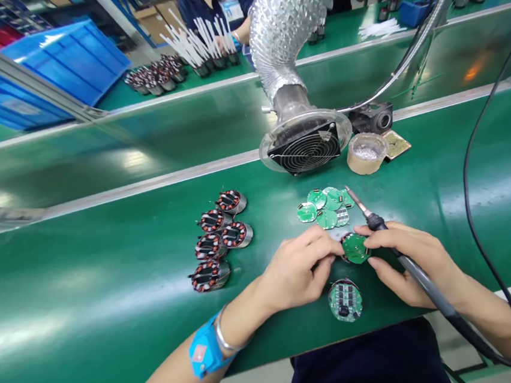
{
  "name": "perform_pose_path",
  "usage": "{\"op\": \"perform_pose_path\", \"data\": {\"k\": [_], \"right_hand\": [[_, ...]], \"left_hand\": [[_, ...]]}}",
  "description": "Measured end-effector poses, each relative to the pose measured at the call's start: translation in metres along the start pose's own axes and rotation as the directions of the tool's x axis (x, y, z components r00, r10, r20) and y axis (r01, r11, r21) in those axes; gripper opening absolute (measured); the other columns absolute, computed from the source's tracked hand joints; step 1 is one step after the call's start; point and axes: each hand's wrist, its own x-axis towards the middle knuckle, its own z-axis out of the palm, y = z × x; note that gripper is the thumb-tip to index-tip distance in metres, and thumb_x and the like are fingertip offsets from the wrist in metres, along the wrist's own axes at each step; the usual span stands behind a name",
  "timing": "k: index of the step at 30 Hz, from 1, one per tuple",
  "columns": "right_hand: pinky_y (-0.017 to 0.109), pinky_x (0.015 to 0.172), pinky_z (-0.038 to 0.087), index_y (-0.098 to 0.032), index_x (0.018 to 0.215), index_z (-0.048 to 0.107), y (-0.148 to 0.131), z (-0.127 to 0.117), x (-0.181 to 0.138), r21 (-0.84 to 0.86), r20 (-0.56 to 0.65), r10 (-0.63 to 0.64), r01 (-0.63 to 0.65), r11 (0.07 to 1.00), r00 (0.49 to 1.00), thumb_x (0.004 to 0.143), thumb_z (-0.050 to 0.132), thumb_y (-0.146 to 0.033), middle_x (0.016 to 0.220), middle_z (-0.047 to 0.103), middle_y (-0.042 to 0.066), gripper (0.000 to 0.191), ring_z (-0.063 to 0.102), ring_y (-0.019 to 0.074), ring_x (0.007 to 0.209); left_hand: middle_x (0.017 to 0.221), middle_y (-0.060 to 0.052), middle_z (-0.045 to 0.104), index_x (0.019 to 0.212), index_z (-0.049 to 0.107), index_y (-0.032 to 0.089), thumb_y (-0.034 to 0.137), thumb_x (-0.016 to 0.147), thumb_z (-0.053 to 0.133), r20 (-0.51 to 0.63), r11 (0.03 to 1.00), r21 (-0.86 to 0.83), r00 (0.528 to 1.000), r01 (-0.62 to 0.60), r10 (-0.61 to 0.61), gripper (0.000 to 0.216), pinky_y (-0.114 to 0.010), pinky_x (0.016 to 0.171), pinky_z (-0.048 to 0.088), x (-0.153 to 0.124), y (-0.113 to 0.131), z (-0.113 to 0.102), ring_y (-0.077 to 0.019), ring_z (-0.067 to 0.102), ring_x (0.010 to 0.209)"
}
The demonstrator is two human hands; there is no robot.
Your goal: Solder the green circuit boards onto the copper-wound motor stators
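A round green circuit board (pixel 356 248) sits on a wound motor stator, mostly hidden beneath it, between my hands. My left hand (pixel 301 266) is closed, its fingertips pinching the board and stator at the left edge. My right hand (pixel 433 255) holds a soldering iron (pixel 419 275), tip pointing up and left, while its thumb and fingers touch the board's right side. Just below, another circuit board (pixel 345 301) with black chips faces up on its stator. Several loose round boards (pixel 327 218) lie in a pile beyond my hands.
Several stators (pixel 237 234) stand at left. A fume extractor (pixel 309 149) hangs over the green bench, near a round tub (pixel 366 154), a square tin (pixel 396 144) and a dark iron stand (pixel 371 118). The iron's cable (pixel 467 189) loops at right. Co-workers sit across the bench.
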Motion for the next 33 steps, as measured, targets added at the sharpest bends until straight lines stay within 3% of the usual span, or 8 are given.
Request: {"op": "perform_pose_path", "data": {"k": [4,8,10,13,15,18,28,33], "right_hand": [[0.034,0.081,0.056,-0.020,0.110,0.055,0.002,0.004,0.001,0.029,0.043,-0.009,0.008,1.000,0.999,0.081,0.058,-0.004,0.112,0.069,0.009,0.033,0.067,0.0177,0.089],[0.033,0.083,0.055,-0.021,0.113,0.054,0.006,0.007,0.000,0.055,0.056,-0.002,-0.001,0.998,0.998,0.082,0.058,-0.004,0.114,0.068,0.009,0.035,0.066,0.0182,0.095],[0.034,0.086,0.054,-0.021,0.114,0.054,0.008,0.007,-0.001,0.055,0.061,0.005,-0.008,0.998,0.998,0.082,0.058,-0.004,0.115,0.068,0.008,0.036,0.065,0.0187,0.098],[0.034,0.088,0.052,-0.022,0.114,0.053,0.010,0.006,-0.002,0.052,0.079,0.028,-0.032,0.998,0.996,0.082,0.059,-0.004,0.115,0.067,0.007,0.037,0.064,0.0186,0.099],[0.035,0.088,0.052,-0.022,0.114,0.053,0.010,0.005,0.000,0.057,0.092,0.040,-0.045,0.997,0.995,0.081,0.059,-0.004,0.115,0.067,0.007,0.038,0.063,0.0189,0.100],[0.037,0.091,0.050,-0.022,0.114,0.053,0.006,0.003,0.009,0.089,0.099,0.036,-0.045,0.995,0.994,0.081,0.057,-0.004,0.114,0.066,0.007,0.038,0.059,0.0205,0.106],[0.031,0.076,0.048,-0.021,0.103,0.055,0.004,0.007,0.039,0.078,0.050,-0.116,0.112,0.991,0.992,0.086,0.058,-0.008,0.083,0.065,0.000,0.022,0.054,0.0153,0.079],[0.031,0.072,0.045,-0.019,0.109,0.054,0.009,0.007,0.029,0.033,0.215,-0.094,0.089,0.996,0.972,0.086,0.050,-0.004,0.080,0.058,0.002,0.028,0.047,0.0172,0.079]], "left_hand": [[0.081,0.001,0.059,0.095,0.067,0.024,0.016,0.092,0.049,0.192,0.957,0.181,0.963,-0.226,0.191,0.020,-0.023,0.056,0.038,0.000,-0.011,-0.005,-0.0093,0.052,0.064],[0.072,0.002,0.056,0.096,0.072,0.026,0.025,0.097,0.049,0.169,0.941,0.126,0.941,-0.315,0.293,0.023,-0.023,0.054,0.036,0.003,-0.014,0.007,-0.0088,0.048,0.059],[0.075,0.000,0.056,0.093,0.073,0.023,0.030,0.094,0.055,0.128,0.977,-0.033,0.969,-0.211,0.213,0.020,-0.021,0.056,0.039,0.005,-0.013,0.012,-0.0086,0.050,0.061],[0.075,-0.001,0.055,0.083,0.074,0.017,0.032,0.087,0.065,0.096,0.917,-0.375,0.990,0.134,-0.105,0.018,-0.020,0.058,0.043,0.010,-0.011,0.017,-0.0094,0.052,0.065],[0.072,-0.001,0.054,0.077,0.073,0.015,0.030,0.083,0.070,0.166,0.786,-0.520,0.942,0.334,-0.291,0.016,-0.020,0.057,0.043,0.016,-0.010,0.018,-0.0093,0.051,0.063],[0.071,0.000,0.055,0.072,0.072,0.013,0.028,0.077,0.073,0.275,0.659,-0.576,0.874,0.483,-0.401,0.015,-0.020,0.055,0.041,0.023,-0.007,0.019,-0.0086,0.049,0.060],[0.071,0.001,0.053,0.065,0.064,0.013,0.027,0.075,0.071,0.280,0.610,-0.619,0.865,0.495,-0.418,0.019,-0.023,0.058,0.042,0.022,-0.004,0.019,-0.0095,0.049,0.063],[0.073,0.002,0.048,0.067,0.057,0.014,0.026,0.079,0.064,0.089,0.665,-0.584,0.851,0.465,-0.517,0.018,-0.019,0.049,0.038,0.013,0.000,0.024,-0.0059,0.045,0.055]]}}
